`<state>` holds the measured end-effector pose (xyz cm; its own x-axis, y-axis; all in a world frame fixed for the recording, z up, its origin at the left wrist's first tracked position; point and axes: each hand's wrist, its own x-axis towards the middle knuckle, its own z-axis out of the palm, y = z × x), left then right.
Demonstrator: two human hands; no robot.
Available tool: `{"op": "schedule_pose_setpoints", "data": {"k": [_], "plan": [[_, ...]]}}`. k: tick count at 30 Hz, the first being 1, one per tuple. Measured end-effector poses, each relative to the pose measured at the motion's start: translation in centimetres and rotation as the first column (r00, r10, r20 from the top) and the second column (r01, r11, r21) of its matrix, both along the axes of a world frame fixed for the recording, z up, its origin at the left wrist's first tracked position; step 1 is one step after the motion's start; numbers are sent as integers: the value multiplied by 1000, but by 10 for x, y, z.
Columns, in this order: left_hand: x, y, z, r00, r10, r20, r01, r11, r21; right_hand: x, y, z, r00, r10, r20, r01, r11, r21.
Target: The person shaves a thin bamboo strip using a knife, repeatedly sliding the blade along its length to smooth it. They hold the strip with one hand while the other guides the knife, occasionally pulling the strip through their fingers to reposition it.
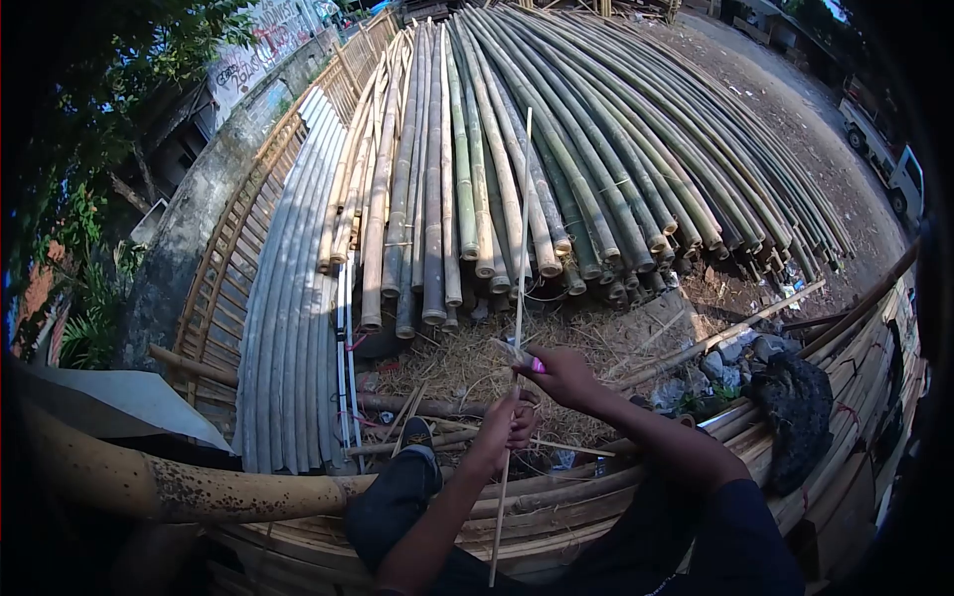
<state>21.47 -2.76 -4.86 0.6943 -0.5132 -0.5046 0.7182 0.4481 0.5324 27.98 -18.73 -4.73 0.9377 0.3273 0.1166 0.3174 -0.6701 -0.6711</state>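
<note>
A long, thin bamboo strip [519, 288] stands nearly upright in front of me, running from over the stacked poles down towards my lap. My left hand [505, 435] is closed round its lower part. Just above, my right hand [564, 377] is closed on what looks like a small knife [511, 351], with a bright pink patch at its grip. Its pale blade lies against the strip; the edge is too small to make out. My bent knee and shoe [417, 437] are to the left of my hands.
A large stack of bamboo poles [462, 179] fills the space ahead. Corrugated sheets [288, 298] and a bamboo ladder-like frame [224, 258] lie at left. A thick bamboo pole [229, 495] crosses low left. Split bamboo [845, 427] lies at right, under a dark bundle [788, 417].
</note>
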Motion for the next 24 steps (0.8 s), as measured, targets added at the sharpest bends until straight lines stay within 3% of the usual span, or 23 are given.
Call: {"op": "schedule_pose_setpoints", "data": {"k": [3,5,7,9,11,12,14,16,22,24], "plan": [[3,3,3,994,43,102,-47,998,38,8,-6,7,997,-39,-60,36,998,-58],[0,3,8,999,7,49,-7,1000,2,17,-17,3,1000,-29,6,29,968,-248],[-2,1,12,999,-39,-1,39,999,-35,21,-22,4,1000,15,20,-10,965,-263],[-5,-2,15,989,-148,3,147,986,75,22,-23,1,998,60,33,-49,960,-275],[-10,-5,13,987,-152,49,143,978,152,25,-23,-7,977,100,190,-30,940,-341],[-14,-6,12,983,-158,96,133,965,228,33,-28,-7,977,97,187,-29,940,-339],[-25,-11,13,970,-200,135,157,948,275,58,-53,-2,961,-270,52,274,921,-277],[-28,-14,14,952,-251,174,187,929,320,60,-79,5,941,-97,326,216,910,-353],[-26,-9,21,940,-313,138,237,886,399,54,-59,4,970,-120,212,178,942,-284],[-28,-9,25,917,-354,184,228,844,485,57,-67,0,978,-5,206,85,921,-381]]}}
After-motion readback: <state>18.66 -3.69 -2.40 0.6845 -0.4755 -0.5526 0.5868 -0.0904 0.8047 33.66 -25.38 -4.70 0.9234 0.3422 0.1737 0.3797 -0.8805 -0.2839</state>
